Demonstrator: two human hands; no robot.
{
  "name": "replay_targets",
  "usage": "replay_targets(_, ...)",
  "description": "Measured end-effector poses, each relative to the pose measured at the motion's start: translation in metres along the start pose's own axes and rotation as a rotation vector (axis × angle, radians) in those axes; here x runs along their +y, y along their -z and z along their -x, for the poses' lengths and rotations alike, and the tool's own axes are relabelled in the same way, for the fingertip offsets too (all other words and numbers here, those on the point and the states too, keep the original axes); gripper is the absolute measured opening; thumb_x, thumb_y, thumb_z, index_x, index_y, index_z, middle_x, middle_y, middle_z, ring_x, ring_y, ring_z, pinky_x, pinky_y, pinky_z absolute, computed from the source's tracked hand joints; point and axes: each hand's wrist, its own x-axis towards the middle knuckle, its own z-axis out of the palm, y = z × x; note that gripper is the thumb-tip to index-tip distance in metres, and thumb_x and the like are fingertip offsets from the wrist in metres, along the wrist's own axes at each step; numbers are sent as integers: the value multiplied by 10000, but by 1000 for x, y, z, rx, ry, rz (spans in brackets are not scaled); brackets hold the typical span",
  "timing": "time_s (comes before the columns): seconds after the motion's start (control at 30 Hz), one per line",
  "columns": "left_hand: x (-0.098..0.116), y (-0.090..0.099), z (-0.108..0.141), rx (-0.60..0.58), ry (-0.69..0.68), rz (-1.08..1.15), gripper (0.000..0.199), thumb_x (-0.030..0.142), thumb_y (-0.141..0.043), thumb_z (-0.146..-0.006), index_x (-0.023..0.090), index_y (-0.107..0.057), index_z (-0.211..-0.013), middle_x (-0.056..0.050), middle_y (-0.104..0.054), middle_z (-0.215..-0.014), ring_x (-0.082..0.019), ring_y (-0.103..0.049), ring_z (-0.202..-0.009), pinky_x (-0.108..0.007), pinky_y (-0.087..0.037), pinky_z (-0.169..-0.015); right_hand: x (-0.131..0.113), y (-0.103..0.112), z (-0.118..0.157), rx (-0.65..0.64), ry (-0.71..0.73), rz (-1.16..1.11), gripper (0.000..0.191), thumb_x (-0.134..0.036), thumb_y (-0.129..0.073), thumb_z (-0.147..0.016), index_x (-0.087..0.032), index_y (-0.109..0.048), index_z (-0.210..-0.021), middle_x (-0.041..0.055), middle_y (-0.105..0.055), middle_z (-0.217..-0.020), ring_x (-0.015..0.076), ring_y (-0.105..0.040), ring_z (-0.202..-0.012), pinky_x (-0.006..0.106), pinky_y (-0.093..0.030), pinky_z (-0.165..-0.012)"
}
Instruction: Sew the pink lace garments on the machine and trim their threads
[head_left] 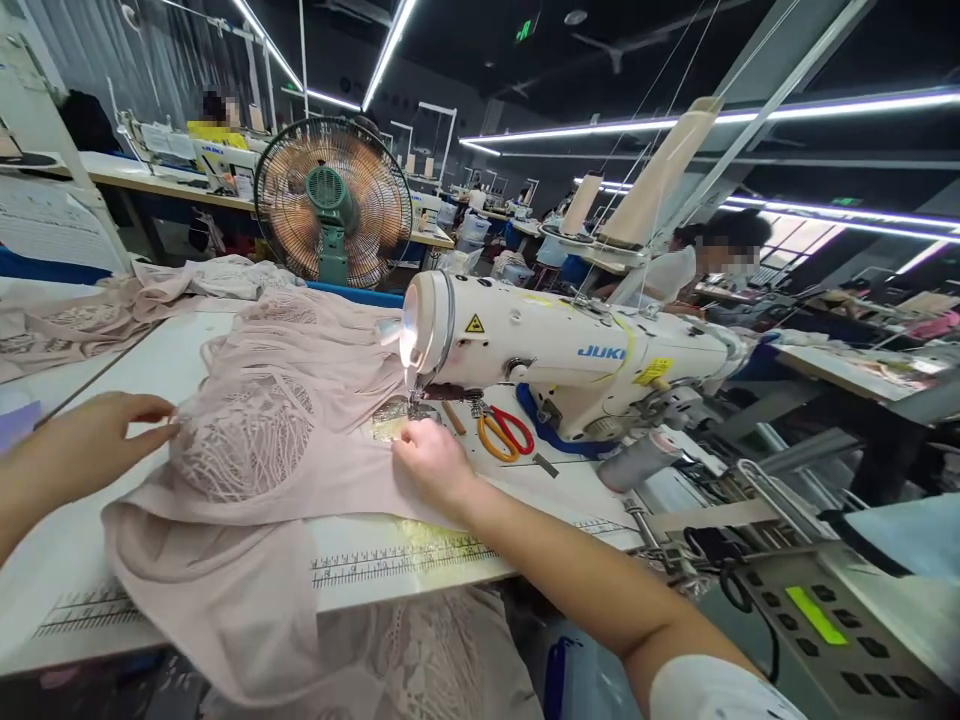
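Observation:
A pale pink lace bra garment [247,435] lies across the white sewing table, one moulded lace cup facing up and a band hanging over the front edge. At the cup's left edge, my left hand [101,445] pinches the fabric between thumb and fingertips. My right hand [435,462] is closed on the garment's band just in front of the presser foot [414,402]. Fingers of that hand are curled, partly hiding the cloth beneath. Above it stands the head of a white JUKI sewing machine [510,325], its lamp lit beside the needle.
Scissors [506,432] with orange and red handles lie right of the needle area. A printed ruler [397,555] runs along the front edge. More pink garments [75,320] lie at left. A fan [330,205] stands behind; a control box [817,610] sits lower right.

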Motion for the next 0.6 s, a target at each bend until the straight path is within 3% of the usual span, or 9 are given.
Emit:
replay_targets(0.07, 31, 3, -3, 56, 84, -133, 486, 451, -262, -905, 136, -626, -969, -106, -639, -936, -316, -624, -914, -472, -525, -773, -2, -3, 2, -26, -35, 31, 187, -70, -467, -844, -156, -632, -822, 118, -601, -910, 218, -507, -893, 284, -399, -710)
replay_targets(0.1, 59, 3, -2, 96, 45, -68, 458, 406, -236, -907, 148, -601, -1008, -116, -620, -999, -323, -601, -970, -498, -506, -825, -3, -4, 3, -36, -55, 41, 187, -79, -460, -855, -154, -627, -818, 112, -598, -881, 213, -513, -869, 277, -399, -690)
replay_targets(0.2, 158, -5, 5, -88, -275, 450, 349, 336, -278, -921, 202, -592, -994, -48, -645, -967, -203, -623, -889, -336, -538, -766, -6, -4, 12, -51, -99, 49, 212, -164, -405, -928, -157, -615, -896, 85, -600, -873, 191, -534, -824, 270, -417, -675)
replay_targets(0.23, 186, -13, 6, -151, -341, 583, 349, 315, -278, -928, 191, -585, -1040, -61, -644, -1031, -194, -619, -954, -319, -536, -812, -7, -3, 17, -58, -101, 44, 213, -189, -400, -940, -156, -610, -946, 82, -607, -902, 186, -543, -833, 273, -432, -691)
replay_targets(0.3, 223, -31, 7, -257, -400, 712, 357, 277, -280, -938, 169, -569, -1116, -89, -629, -1128, -185, -601, -1033, -313, -523, -872, -4, -1, 28, -72, -38, 24, 210, -211, -434, -927, -139, -597, -1039, 102, -617, -1005, 197, -558, -920, 298, -466, -766)
replay_targets(0.37, 230, -51, 6, -318, -430, 674, 389, 304, -308, -949, 133, -540, -1209, -131, -593, -1235, -215, -561, -1127, -362, -493, -944, 4, 2, 44, -59, 93, 15, 267, -219, -465, -905, -100, -579, -1115, 160, -592, -1154, 239, -535, -1076, 357, -473, -891)
replay_targets(0.47, 209, -71, 6, -323, -493, 487, 462, 402, -362, -953, 119, -535, -1275, -159, -537, -1341, -286, -489, -1226, -450, -432, -1015, 17, 5, 70, -37, 235, 37, 347, -235, -439, -917, -50, -548, -1189, 219, -527, -1300, 295, -478, -1219, 440, -426, -1024)
replay_targets(0.6, 190, -71, 4, -237, -533, 302, 486, 446, -388, -945, 140, -569, -1276, -156, -562, -1318, -331, -467, -1221, -504, -381, -1038, 21, 1, 88, -47, 258, 26, 412, -267, -461, -924, -70, -498, -1284, 202, -488, -1381, 299, -434, -1302, 448, -399, -1076)
